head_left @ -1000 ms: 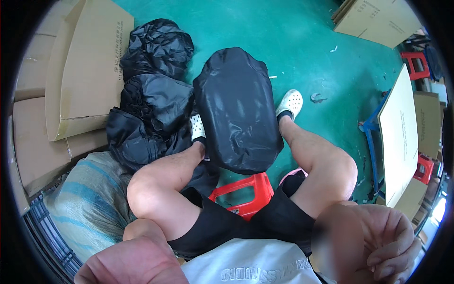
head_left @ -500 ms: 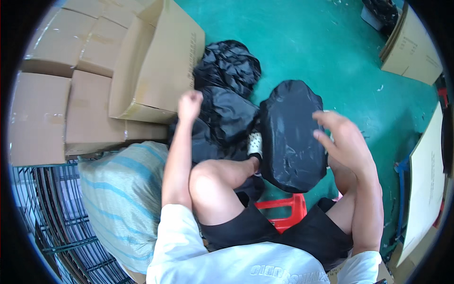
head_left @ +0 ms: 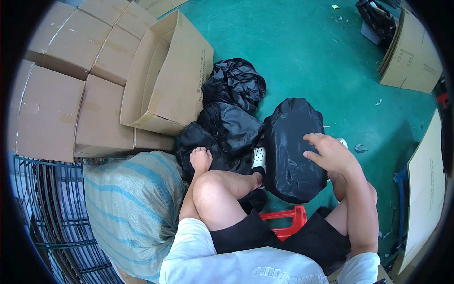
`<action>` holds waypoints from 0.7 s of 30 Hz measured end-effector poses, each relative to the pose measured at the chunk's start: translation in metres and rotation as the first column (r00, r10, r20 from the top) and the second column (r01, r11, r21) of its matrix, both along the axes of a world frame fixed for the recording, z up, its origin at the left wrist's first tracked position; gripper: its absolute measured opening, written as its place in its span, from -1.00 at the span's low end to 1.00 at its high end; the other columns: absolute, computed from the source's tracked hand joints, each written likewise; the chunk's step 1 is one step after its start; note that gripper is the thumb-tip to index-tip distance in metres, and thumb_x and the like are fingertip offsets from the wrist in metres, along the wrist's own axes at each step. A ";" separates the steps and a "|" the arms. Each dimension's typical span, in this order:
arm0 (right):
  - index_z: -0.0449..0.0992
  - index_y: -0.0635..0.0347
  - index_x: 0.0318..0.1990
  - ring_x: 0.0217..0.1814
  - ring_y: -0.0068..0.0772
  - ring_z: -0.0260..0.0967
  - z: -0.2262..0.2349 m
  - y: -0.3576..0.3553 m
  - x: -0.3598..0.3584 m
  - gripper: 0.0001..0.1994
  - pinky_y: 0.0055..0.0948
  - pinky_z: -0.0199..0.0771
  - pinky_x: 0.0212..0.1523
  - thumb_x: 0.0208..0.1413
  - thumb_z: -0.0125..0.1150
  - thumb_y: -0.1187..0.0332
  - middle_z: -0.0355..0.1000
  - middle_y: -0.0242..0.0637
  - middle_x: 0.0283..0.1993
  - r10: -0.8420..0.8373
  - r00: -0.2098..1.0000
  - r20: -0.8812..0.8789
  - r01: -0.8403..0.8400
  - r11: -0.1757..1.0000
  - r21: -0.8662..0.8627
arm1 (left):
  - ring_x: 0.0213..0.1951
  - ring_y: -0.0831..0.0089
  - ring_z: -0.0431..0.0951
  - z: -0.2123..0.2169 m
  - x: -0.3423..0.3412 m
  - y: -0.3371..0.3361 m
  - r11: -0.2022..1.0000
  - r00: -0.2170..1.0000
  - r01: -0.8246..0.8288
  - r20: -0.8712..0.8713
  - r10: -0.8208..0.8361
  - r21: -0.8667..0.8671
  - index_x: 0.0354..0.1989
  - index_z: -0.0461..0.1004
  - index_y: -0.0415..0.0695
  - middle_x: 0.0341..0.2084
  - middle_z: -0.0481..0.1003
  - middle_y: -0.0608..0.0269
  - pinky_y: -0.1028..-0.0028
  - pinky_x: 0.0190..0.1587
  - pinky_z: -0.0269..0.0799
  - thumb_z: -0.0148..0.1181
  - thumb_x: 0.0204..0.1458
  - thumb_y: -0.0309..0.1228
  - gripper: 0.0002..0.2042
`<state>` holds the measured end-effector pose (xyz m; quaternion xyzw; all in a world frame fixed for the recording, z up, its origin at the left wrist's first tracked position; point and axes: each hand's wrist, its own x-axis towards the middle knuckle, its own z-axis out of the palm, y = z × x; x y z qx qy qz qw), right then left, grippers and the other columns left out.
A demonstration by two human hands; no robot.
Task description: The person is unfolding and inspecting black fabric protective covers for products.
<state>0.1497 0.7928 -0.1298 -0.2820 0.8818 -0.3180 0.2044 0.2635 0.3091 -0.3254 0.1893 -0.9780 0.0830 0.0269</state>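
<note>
An oblong bundle in smooth black sheeting, creased at its lower end, sits between my feet. Over its right side is my right hand, fingers and thumb apart and holding nothing; contact with the bundle is unclear. My left hand is low beside my left knee, at a heap of loose black sheeting. Its fingers are curled down against the black material, and whatever lies under them is hidden. Behind that heap is a crumpled black plastic bag.
An open carton leans beside stacked cartons at left. Below them are a striped woven sack and dark wire racks. A red stool shows between my legs. Flattened cardboard stands at far right on the green floor.
My left hand has dropped from beside the open carton to the black heap. The right hand has shifted slightly left over the bundle, still spread. The whole view has tilted a little.
</note>
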 end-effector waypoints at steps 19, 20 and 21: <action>0.42 0.31 0.14 0.21 0.05 0.39 -0.005 0.021 -0.002 -0.53 -0.12 0.38 0.20 0.13 0.27 0.26 0.47 0.07 0.10 -0.007 0.993 0.117 -0.009 0.991 0.133 | -0.49 0.62 0.40 -0.015 0.002 -0.042 0.106 0.666 -0.214 0.066 0.743 0.971 -0.31 0.66 -0.15 -0.55 0.51 0.38 0.56 -0.49 0.27 0.46 0.00 -0.27 -0.78; 0.42 0.32 0.15 0.21 0.06 0.38 0.001 0.010 -0.004 -0.53 -0.12 0.38 0.20 0.13 0.27 0.26 0.47 0.08 0.10 0.026 0.995 0.100 -0.035 0.995 0.091 | -0.42 0.50 0.47 -0.016 0.014 -0.083 0.321 0.647 -0.130 -0.165 0.744 0.938 -0.29 0.64 -0.21 -0.47 0.55 0.29 0.47 -0.35 0.41 0.38 0.07 -0.34 -0.82; 0.41 0.32 0.15 0.21 0.06 0.38 0.000 0.006 -0.004 -0.52 -0.12 0.38 0.20 0.13 0.27 0.25 0.47 0.08 0.10 0.040 0.995 0.091 -0.047 0.996 0.071 | -0.38 0.44 0.49 -0.018 0.018 -0.106 0.399 0.577 -0.138 -0.254 0.776 0.906 -0.27 0.62 -0.25 -0.41 0.56 0.24 0.44 -0.29 0.43 0.29 0.12 -0.37 -0.82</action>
